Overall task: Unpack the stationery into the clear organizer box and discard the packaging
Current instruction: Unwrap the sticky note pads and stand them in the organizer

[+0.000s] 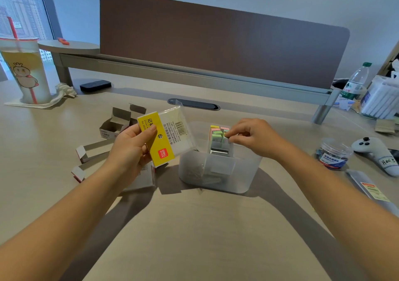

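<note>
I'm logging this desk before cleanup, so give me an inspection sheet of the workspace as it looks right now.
Surface: pale wood desk.
Job's things: clear organizer box holding coloured sticky notes; yellow-labelled wrapper; opened cardboard boxes.
Clutter: drink cup, water bottle, jar of clips, game controller.
Hands: left hand holds the wrapper; right hand fingers pinch the notes in the box.
Cables: nothing seen.
Surroundings: brown divider panel, window.
</note>
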The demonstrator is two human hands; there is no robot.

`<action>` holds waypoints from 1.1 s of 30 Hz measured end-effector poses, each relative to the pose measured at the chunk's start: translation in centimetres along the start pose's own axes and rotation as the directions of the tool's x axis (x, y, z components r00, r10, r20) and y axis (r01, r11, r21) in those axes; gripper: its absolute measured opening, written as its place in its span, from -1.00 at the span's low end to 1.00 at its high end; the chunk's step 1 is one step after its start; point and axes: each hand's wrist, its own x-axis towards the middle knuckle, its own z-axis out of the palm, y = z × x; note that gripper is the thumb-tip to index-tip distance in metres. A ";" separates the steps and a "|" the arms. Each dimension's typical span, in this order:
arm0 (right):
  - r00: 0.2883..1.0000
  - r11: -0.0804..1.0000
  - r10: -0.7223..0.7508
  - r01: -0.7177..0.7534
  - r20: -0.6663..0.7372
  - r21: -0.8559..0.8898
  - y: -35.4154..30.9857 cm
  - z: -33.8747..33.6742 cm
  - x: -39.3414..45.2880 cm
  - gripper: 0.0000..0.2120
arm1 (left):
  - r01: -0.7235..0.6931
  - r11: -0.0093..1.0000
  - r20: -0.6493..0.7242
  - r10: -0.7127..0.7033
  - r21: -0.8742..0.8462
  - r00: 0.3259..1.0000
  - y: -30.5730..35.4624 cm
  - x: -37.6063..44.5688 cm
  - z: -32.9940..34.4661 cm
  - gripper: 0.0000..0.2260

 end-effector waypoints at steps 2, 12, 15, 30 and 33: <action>0.999 1.000 0.007 -0.006 -0.050 0.019 -0.2 0.1 -0.8 -0.75 | 0.006 1.000 0.005 -0.006 -0.001 1.000 0.2 -0.6 0.0 -0.88; 0.957 0.987 -0.159 0.150 -0.244 -0.055 -3.2 3.1 -10.0 -0.57 | 0.046 0.992 -0.013 -0.045 0.117 0.999 -0.8 -6.5 -2.3 -0.84; 0.969 0.970 -0.219 0.204 -0.113 -0.128 -3.7 5.7 -12.9 -0.53 | 0.000 0.971 -0.061 0.016 0.240 0.998 -1.6 -7.7 -3.4 -0.67; 0.987 0.989 -0.043 0.064 0.158 -0.134 -4.3 7.5 -14.2 -0.55 | -0.497 -0.070 0.499 0.018 0.865 0.866 -3.2 -10.8 -4.2 -0.54; 0.988 0.990 -0.045 0.064 0.149 -0.126 -4.2 7.5 -14.2 -0.55 | -0.435 -0.194 0.430 -0.072 0.879 0.900 -3.3 -8.7 -4.6 -0.48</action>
